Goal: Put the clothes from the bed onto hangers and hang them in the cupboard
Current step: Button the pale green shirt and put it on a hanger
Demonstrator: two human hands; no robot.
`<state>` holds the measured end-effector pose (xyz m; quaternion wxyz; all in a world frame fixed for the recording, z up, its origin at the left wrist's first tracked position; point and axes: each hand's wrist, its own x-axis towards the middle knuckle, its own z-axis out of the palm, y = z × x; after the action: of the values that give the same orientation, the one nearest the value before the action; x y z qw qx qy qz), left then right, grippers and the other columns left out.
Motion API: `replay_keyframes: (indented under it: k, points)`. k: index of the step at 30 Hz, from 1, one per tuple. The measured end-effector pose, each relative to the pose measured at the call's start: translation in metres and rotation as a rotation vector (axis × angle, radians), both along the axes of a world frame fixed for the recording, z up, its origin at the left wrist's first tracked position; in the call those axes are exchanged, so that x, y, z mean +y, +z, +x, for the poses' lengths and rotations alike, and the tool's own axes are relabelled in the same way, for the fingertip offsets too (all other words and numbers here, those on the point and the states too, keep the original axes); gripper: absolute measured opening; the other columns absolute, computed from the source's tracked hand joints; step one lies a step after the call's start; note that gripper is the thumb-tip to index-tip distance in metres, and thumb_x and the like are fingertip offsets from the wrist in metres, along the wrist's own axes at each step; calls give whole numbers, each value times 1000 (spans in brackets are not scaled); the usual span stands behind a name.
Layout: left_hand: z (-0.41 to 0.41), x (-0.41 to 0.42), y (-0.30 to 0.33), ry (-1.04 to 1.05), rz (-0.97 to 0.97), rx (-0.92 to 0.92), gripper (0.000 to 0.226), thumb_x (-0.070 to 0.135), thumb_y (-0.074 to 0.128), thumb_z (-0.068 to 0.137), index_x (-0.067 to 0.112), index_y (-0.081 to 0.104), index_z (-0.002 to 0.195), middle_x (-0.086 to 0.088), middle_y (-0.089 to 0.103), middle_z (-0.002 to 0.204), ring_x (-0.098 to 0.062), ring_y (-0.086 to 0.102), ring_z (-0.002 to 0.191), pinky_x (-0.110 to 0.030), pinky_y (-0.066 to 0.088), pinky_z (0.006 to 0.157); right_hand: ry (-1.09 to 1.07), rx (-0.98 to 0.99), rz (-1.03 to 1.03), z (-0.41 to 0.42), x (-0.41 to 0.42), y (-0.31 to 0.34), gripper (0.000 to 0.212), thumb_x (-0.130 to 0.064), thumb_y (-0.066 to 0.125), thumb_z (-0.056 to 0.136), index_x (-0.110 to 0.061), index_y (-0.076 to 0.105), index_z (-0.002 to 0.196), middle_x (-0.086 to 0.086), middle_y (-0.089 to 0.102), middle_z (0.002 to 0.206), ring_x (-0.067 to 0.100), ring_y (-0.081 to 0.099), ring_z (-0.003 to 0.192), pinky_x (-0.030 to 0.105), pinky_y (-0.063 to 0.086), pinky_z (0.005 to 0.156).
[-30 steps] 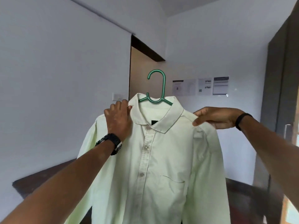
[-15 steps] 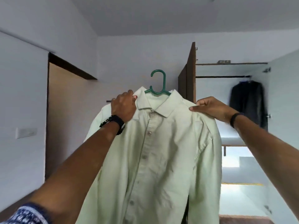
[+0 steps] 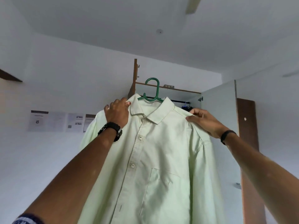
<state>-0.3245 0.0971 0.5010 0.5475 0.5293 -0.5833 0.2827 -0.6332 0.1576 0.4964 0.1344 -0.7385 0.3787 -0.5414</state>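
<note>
- Pale green cotton fills the middle of the view: a button-up shirt (image 3: 158, 159), collar buttoned, chest pocket facing us, hangs on a green plastic hanger (image 3: 152, 92).
- Left hand (image 3: 117, 114) is up at the shirt's shoulder beside the collar, fingers curled over the cloth, gripping it there; a black watch (image 3: 111, 130) sits on that wrist.
- Right hand (image 3: 205, 122) pinches the other shoulder seam, thumb and curled fingers closed on the fabric; a thin black band (image 3: 226, 136) circles that wrist.
- Both arms reach upward, so shirt and hanger are held high in the air between the two hands, front panel facing the camera.
- Hanger's hook stands upright above the collar, free of any rail, showing against the open cupboard (image 3: 215, 110) behind.
- Up in that cupboard, a wooden shelf edge runs across, and below it a dark rail (image 3: 179, 101) peeks out just right of the collar.
- Something dark (image 3: 186, 107) hangs on that rail, mostly hidden by the shirt's shoulder; I can't tell what garment it is.
- Cupboard door stands open to the right, its pale inner face turned toward us.
- Over on the left wall, printed sheets (image 3: 55, 121) are stuck in a row, partly tucked behind the sleeve.
</note>
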Motion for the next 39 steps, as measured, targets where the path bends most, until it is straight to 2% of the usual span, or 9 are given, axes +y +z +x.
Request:
replay_keyframes:
  k: [3,6,12,17,23,27,31,35,39]
  points:
    - [-62,-44,9,-19,19,47,31,27,32,103,12,56,117,-15,59,113,-35,53,108,-46,30,100,-50,-48,-79,-52,-38,10,10,-15,61,91,-14,59,81,1,64,80,12,59,67,22,48,64]
    - [-119,-90,8,2,52,55,33,27,33,103,12,53,123,-15,56,117,-35,53,109,-44,33,96,-79,-103,-136,-99,-77,14,12,-14,62,91,-14,63,79,-1,66,75,7,61,61,20,48,62]
    - [-203,-194,-9,35,137,137,31,24,34,103,6,45,125,-15,48,126,-35,50,113,-46,38,91,-163,-118,-244,-157,-162,18,13,-16,65,89,-4,64,85,6,64,76,14,58,64,23,47,62]
    - [-270,-305,-19,-211,152,310,30,17,33,100,3,40,126,-14,40,133,-37,45,116,-47,40,88,-300,-82,-333,-197,-260,21,9,-18,67,87,-11,65,81,3,64,77,14,57,70,27,46,68]
    - [-352,-433,-7,-620,102,393,28,19,39,100,1,47,120,-18,47,126,-39,49,112,-46,41,93,-457,-80,-428,-234,-382,44,22,-15,66,85,-22,57,66,-3,56,66,9,50,63,15,38,56]
    - [-403,-524,5,-765,152,322,35,23,31,101,4,49,125,-15,49,130,-32,44,120,-40,35,99,-530,-141,-484,-267,-469,59,16,-15,64,87,-17,58,72,-8,55,66,3,49,64,13,36,57]
    - [-446,-595,0,-758,58,192,45,20,38,98,11,33,142,-11,40,143,-30,38,130,-39,33,106,-580,-209,-516,-304,-554,61,10,-16,63,87,-10,60,80,3,56,74,12,49,68,9,35,53]
    - [-487,-670,-4,-666,129,39,59,29,36,100,11,11,151,-10,23,154,-34,36,132,-41,33,105,-584,-259,-538,-338,-637,61,9,-15,62,88,-10,59,81,3,55,77,8,47,65,3,35,50]
    - [-524,-756,5,-505,103,23,56,35,35,100,5,20,145,-11,29,150,-37,45,122,-46,42,94,-570,-236,-533,-378,-730,61,8,-15,61,88,-9,60,83,5,58,81,14,50,73,9,35,53]
